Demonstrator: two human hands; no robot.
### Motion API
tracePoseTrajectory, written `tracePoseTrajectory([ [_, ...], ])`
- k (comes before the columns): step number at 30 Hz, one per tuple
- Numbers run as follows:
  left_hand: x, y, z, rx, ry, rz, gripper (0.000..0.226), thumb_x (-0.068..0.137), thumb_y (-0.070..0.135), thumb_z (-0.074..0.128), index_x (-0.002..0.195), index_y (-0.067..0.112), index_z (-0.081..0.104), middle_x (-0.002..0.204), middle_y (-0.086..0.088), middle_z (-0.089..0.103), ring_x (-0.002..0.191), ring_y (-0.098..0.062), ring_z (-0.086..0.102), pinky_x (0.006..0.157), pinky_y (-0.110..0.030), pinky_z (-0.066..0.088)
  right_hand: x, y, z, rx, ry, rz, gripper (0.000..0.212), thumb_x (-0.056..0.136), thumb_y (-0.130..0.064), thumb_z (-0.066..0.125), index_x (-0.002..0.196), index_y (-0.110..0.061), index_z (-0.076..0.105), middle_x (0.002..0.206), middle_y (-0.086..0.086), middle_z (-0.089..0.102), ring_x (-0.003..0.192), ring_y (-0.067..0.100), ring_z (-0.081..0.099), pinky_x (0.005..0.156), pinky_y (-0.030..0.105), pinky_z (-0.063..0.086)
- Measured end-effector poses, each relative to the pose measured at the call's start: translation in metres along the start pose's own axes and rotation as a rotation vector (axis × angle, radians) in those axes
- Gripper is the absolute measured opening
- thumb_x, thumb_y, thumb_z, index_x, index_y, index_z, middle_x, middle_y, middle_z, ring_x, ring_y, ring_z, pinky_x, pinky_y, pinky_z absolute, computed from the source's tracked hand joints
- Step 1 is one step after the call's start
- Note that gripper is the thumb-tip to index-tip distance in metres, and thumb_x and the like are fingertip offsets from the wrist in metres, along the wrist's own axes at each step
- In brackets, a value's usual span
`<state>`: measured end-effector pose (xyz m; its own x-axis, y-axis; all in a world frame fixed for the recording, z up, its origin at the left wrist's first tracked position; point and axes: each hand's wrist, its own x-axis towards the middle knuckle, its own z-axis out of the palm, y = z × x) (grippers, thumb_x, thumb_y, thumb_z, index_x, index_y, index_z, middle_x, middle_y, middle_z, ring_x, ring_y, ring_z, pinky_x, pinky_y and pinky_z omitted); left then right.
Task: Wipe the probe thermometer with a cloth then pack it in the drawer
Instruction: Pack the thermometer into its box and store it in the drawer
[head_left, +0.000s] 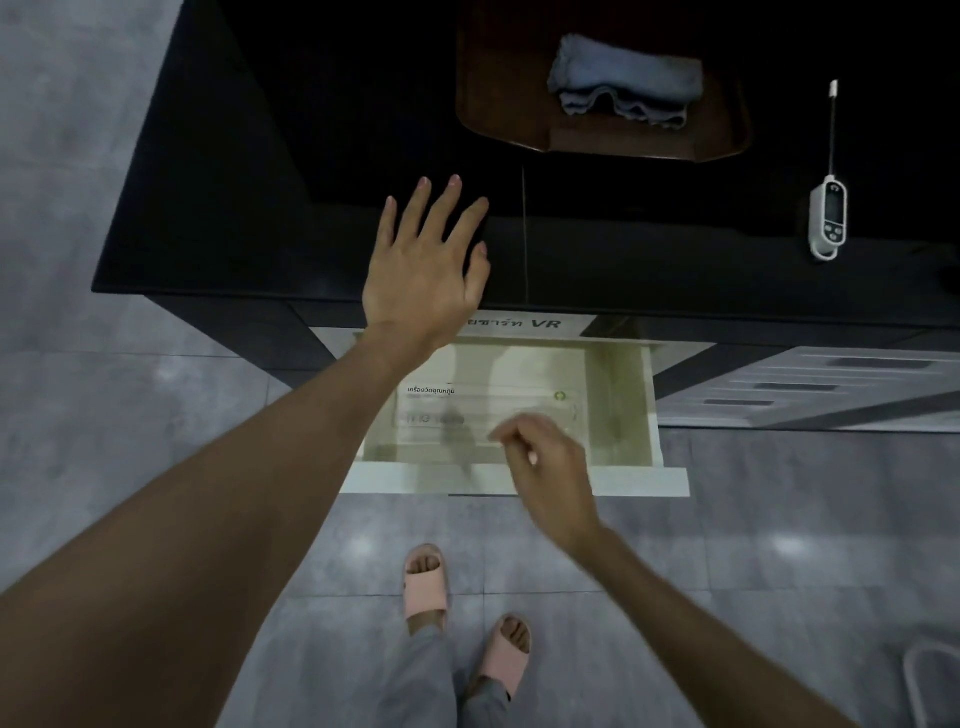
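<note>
A white probe thermometer (828, 215) lies on the black counter (218, 208) at the right, its thin metal probe pointing away from me. A folded blue-grey cloth (626, 80) rests on a brown wooden tray (613, 140) at the back. Below the counter edge a pale drawer (618, 400) stands pulled out, with a clear labelled box lying in it. My left hand (428, 265) is spread flat over the counter's front edge, holding nothing. My right hand (550, 473) hovers over the drawer's front, fingers loosely curled and blurred.
Grey tiled floor (104, 415) lies below, with my feet in pink slippers (426, 579) in front of the drawer. A grey striped panel (810, 387) sits right of the drawer. A pale rounded object (935, 680) shows at the bottom right corner.
</note>
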<state>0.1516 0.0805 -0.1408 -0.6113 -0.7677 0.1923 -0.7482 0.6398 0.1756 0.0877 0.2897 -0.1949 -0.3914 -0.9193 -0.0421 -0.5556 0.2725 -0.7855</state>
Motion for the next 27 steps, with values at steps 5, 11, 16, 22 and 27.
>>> tracePoseTrajectory([
  [5,0.000,0.000,0.002,0.006,0.006,0.004,0.053,0.098,0.039,0.025,0.146,0.025,0.040,0.156,-0.005,0.034,0.146,-0.028,0.024,0.120,-0.048,0.016,0.098,0.063,0.020,-0.593,-0.526,0.156,0.046,0.090,-0.028,0.059,0.131,-0.013,0.045,0.131,0.010,0.049,0.119,0.029,0.041,0.097,0.041,0.040],
  [11,0.000,-0.001,0.002,0.001,0.010,0.009,0.053,0.097,0.039,0.025,0.146,0.024,0.040,0.156,-0.006,0.035,0.146,-0.029,0.025,0.120,-0.049,0.017,0.110,0.084,0.038,-0.806,-0.664,0.122,0.064,0.087,-0.045,0.061,0.135,-0.012,0.036,0.138,0.010,0.042,0.122,0.030,0.037,0.098,0.043,0.035],
  [16,0.001,-0.001,0.002,0.000,0.010,0.009,0.053,0.097,0.038,0.026,0.146,0.024,0.041,0.155,-0.006,0.036,0.146,-0.029,0.026,0.119,-0.048,0.017,0.098,0.087,0.041,-0.792,-0.730,0.147,0.050,0.091,-0.042,0.056,0.126,-0.009,0.043,0.134,0.012,0.043,0.120,0.031,0.036,0.097,0.042,0.033],
  [22,0.000,-0.001,0.000,-0.002,-0.035,0.010,0.054,0.099,0.042,0.024,0.147,0.023,0.038,0.157,-0.006,0.032,0.147,-0.029,0.022,0.120,-0.049,0.015,0.087,0.074,0.027,-0.618,-0.697,0.113,0.018,0.093,-0.027,0.057,0.103,-0.012,0.054,0.114,0.006,0.059,0.108,0.027,0.051,0.087,0.037,0.042],
  [27,0.002,-0.004,-0.014,-0.037,-0.240,0.047,0.063,0.098,0.056,0.008,0.153,0.026,0.017,0.164,-0.002,0.006,0.150,-0.025,-0.002,0.121,-0.048,-0.001,0.070,0.025,-0.014,-0.439,-0.500,0.112,0.007,0.096,-0.025,0.052,0.096,-0.018,0.054,0.095,-0.005,0.062,0.084,0.015,0.054,0.067,0.031,0.044],
])
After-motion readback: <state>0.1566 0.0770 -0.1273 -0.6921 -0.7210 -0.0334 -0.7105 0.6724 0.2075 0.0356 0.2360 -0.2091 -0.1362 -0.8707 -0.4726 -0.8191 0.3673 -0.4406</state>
